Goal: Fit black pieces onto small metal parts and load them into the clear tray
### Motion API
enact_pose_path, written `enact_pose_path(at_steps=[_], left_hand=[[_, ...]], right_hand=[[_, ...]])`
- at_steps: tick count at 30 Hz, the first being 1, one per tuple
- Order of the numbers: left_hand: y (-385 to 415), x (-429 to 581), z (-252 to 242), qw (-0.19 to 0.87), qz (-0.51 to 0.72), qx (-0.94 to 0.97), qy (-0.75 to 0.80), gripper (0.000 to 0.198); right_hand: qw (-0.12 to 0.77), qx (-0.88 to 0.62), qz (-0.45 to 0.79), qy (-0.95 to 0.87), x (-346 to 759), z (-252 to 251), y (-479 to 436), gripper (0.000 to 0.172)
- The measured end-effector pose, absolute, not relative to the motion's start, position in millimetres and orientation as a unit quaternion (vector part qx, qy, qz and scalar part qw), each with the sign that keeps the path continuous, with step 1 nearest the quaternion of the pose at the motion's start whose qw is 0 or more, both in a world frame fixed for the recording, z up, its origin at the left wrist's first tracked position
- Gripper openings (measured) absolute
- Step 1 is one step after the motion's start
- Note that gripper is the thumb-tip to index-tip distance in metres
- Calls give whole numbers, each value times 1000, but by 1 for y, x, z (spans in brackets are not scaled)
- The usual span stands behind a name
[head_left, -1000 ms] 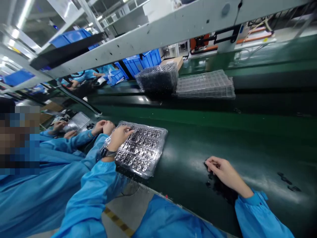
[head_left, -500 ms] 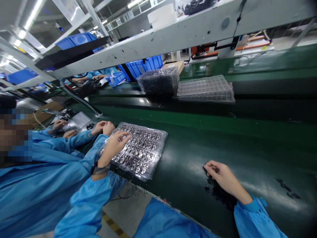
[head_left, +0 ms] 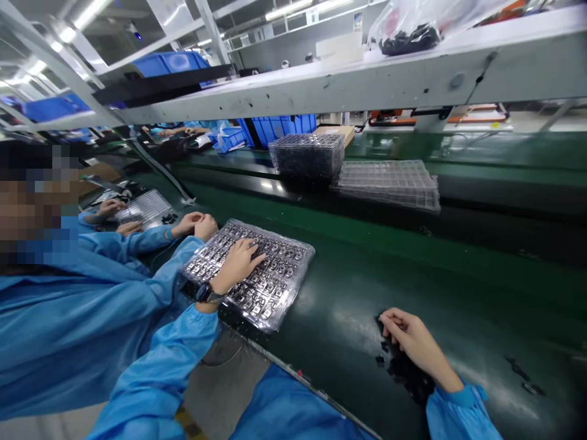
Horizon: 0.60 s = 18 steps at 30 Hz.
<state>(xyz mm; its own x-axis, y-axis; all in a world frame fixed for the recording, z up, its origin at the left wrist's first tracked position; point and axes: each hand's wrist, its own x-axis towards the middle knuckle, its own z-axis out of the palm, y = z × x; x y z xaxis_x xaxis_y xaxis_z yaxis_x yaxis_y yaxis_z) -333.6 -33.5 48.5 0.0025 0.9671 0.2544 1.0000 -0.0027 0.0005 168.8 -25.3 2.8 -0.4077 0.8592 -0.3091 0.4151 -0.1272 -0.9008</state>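
Note:
A clear plastic tray (head_left: 293,253) with many small dark parts in its pockets lies on the green belt (head_left: 413,281) in front of me. My left hand (head_left: 238,266), a watch on its wrist, rests on the tray's middle with fingers curled and fingertips on the pockets. My right hand (head_left: 408,342) lies on the belt to the right over a pile of small black parts (head_left: 403,370), its fingers curled in a pinch at the pile's near edge. What the fingers hold is too small to see.
A person in a blue coat sits close at my left, hands (head_left: 197,225) beside my tray; further left is another tray (head_left: 147,208). Stacked clear trays (head_left: 389,183) and a dark stack (head_left: 307,156) stand across the belt. Blue bins (head_left: 275,128) and a grey shelf beam (head_left: 367,79) are overhead.
My left hand has moved from the tray's left edge onto its middle. My right hand has stayed at the black parts. The view has tilted up slightly.

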Motion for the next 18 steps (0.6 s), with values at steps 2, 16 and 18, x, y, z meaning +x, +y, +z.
enact_pose_path(at_steps=[2, 16, 18], left_hand=[[-32, -336, 43, 94, -87, -700, -702, 50], [-17, -346, 46, 93, -65, -703, -702, 57], [-10, -354, 48, 98, -53, -722, -682, 57]], right_hand=[[201, -509, 555, -627, 168, 3, -25, 61], [226, -500, 548, -632, 167, -11, -24, 47], [249, -490, 545, -633, 164, -12, -26, 42]])
